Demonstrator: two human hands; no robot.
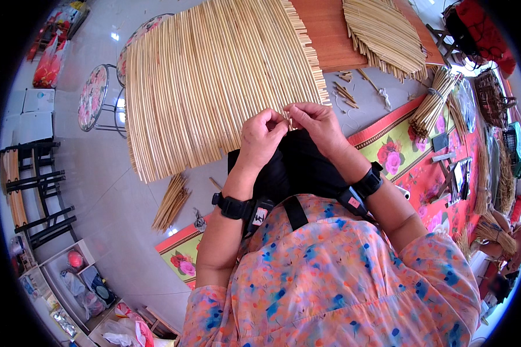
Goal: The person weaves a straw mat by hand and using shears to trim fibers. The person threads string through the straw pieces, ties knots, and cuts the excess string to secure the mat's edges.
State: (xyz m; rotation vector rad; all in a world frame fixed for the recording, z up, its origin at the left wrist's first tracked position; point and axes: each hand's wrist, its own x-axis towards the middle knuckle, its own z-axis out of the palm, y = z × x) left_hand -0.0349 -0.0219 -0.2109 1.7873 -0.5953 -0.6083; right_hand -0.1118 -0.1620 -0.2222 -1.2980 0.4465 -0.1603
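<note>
A large mat [214, 81] of pale parallel reed sticks spreads in front of me over my lap. At its lower right edge my left hand [261, 136] has thumb and index finger pinched on something small and pale that I cannot make out. Right beside it, my right hand [316, 127] is also closed, its fingertips meeting around the same spot at the stick ends. Both forearms wear black straps with devices.
A wooden table [324, 40] holds a second reed piece [382, 34]. Loose sticks [171, 202] and a tied bundle [428, 110] lie around me, with floral runners [388, 150], floral stools [92, 98], baskets [492, 92], and another person's hand [492, 248] at far right.
</note>
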